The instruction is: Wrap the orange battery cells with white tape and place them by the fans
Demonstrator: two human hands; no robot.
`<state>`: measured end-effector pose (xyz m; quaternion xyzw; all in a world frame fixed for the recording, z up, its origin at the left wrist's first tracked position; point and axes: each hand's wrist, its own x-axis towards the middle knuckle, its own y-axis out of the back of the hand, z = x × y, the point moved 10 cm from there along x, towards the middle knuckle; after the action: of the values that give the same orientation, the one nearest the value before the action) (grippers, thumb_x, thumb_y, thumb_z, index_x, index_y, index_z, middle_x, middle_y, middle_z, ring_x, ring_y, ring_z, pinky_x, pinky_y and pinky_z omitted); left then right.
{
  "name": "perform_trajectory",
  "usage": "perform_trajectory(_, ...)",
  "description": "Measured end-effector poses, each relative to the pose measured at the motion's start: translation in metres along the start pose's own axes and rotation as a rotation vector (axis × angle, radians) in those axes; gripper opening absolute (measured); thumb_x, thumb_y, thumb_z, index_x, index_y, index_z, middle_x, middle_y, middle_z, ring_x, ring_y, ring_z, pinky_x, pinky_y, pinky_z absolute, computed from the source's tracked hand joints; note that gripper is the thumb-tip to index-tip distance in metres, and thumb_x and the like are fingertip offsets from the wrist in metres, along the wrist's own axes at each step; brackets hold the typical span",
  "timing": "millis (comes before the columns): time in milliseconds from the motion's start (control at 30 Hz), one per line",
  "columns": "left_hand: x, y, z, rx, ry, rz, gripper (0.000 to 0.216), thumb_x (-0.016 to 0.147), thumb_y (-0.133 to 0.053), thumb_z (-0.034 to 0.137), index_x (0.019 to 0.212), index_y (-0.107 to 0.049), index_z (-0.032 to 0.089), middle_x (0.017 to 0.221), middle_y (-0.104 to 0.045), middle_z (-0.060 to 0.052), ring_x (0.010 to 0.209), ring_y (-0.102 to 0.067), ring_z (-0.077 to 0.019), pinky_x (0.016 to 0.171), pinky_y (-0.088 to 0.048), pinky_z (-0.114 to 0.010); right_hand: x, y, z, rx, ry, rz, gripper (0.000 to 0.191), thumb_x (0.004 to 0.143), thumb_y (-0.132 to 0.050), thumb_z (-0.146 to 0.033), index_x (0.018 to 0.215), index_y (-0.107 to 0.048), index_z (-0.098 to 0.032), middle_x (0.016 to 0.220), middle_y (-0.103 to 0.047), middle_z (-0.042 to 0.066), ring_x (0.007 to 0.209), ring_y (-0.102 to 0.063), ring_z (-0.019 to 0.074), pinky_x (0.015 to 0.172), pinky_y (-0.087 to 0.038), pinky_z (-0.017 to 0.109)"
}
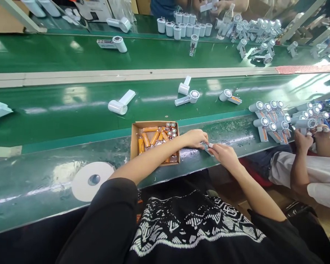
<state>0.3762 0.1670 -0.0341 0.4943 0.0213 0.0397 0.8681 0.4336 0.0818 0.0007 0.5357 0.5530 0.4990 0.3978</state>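
Observation:
My left hand [195, 138] is closed on a small pale grey part [208, 150] at the bench's front edge, largely covered by my fingers. Close beside it, my right hand [224, 154] pinches a small white piece [210, 145] over the same part. A thin dark wire seems to run between the fingertips. Under my left forearm stands an open cardboard box [134, 141] with several orange-wrapped battery cells [154, 138] inside, some standing with their ends up.
A white roll [81, 183] lies left on the bench. Fan bodies [118, 107] rest on the green conveyor [57, 99]; others [272, 126] are grouped at the right. There, a co-worker's hands [304, 141] hold a fan. White cylinders [177, 32] stand behind.

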Motion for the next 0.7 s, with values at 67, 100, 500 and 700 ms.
perform_trajectory(67,-0.003,0.004,0.000,-0.086,-0.043,0.058,0.017,0.094,-0.073,0.037,0.106,-0.082,0.029,0.122,-0.076,-0.002,0.114,-0.068,-0.0229,0.099,-0.049,-0.032,0.001,0.001,-0.003,-0.010,0.011,0.003,0.026,0.108,-0.057,-0.034,0.100,-0.079,-0.022,0.099,-0.083,0.007,0.078,-0.076,0.0187,0.063,-0.047,0.026)
perform_trajectory(100,-0.003,0.005,0.000,-0.117,-0.048,0.076,0.016,0.096,-0.070,0.035,0.102,-0.082,0.027,0.121,-0.077,-0.003,0.115,-0.068,-0.0227,0.101,-0.048,-0.032,0.000,0.002,-0.004,-0.012,0.013,0.011,0.028,0.108,-0.056,-0.035,0.098,-0.079,-0.022,0.097,-0.083,0.007,0.077,-0.075,0.0185,0.063,-0.046,0.026)
perform_trajectory(500,0.006,0.003,-0.010,-0.143,0.159,0.026,0.032,0.108,-0.038,0.033,0.106,-0.067,0.021,0.110,-0.075,-0.005,0.097,-0.068,-0.0210,0.083,-0.046,-0.030,0.013,-0.015,-0.009,-0.161,-0.036,-0.153,0.031,0.108,-0.057,-0.038,0.088,-0.074,-0.022,0.087,-0.078,0.006,0.074,-0.069,0.0179,0.060,-0.036,0.029)
perform_trajectory(700,0.012,-0.008,-0.007,-0.137,0.186,-0.024,0.031,0.109,-0.037,0.035,0.108,-0.065,0.023,0.115,-0.074,-0.004,0.100,-0.066,-0.0209,0.083,-0.046,-0.030,0.014,-0.028,-0.011,-0.198,-0.084,-0.274,0.021,0.107,-0.059,-0.032,0.100,-0.075,-0.021,0.105,-0.080,0.011,0.096,-0.075,0.0245,0.071,-0.049,0.028)
